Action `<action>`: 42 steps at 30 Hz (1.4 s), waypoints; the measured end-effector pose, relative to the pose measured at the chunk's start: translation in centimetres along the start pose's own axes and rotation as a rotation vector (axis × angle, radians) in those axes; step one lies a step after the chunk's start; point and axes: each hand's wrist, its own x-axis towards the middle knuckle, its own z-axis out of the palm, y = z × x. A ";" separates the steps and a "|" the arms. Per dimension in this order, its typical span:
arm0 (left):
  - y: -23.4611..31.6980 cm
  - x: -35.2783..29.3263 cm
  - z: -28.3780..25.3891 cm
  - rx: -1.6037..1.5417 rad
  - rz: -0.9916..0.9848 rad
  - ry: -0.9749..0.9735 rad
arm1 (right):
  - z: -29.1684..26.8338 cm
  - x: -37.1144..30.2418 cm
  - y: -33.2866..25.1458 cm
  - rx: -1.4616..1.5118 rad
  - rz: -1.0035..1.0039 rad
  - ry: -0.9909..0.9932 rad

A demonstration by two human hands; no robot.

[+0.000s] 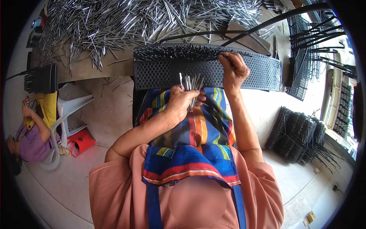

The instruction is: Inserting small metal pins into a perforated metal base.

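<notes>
My left hand (178, 103) is closed round a small bunch of thin silver metal strips (188, 83), their ends poking up past the fingers above my lap. In front of me lies a long black panel (156, 78) full of round holes. Dark thin pieces (183, 52) stand up in a dense band along its far side. My right hand (234, 73) is over the right part of the panel, at the end of that band, with thumb and fingers pinched together. Whatever sits between those fingertips is too small to make out.
A big heap of loose silver strips (126, 23) covers the table's far side. A black curved bar (267, 24) crosses at the back right. Stacked black bundles (295, 135) stand on the floor at right. At left another person (36, 133) sits by a white chair (63, 126).
</notes>
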 end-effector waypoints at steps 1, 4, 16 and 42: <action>-0.1 0.1 -0.1 -0.017 -0.009 -0.017 | 0.1 0.1 -0.2 -0.044 -0.024 0.002; -0.1 0.1 0.1 -0.040 -0.019 -0.027 | 0.1 0.2 0.1 -0.059 -0.036 -0.007; 0.4 -0.1 0.7 -0.053 -0.025 -0.043 | 0.3 -0.7 0.7 -0.296 -0.090 -0.130; 0.0 0.4 -0.7 0.022 0.005 -0.057 | -2.9 0.0 -0.3 0.408 0.582 0.085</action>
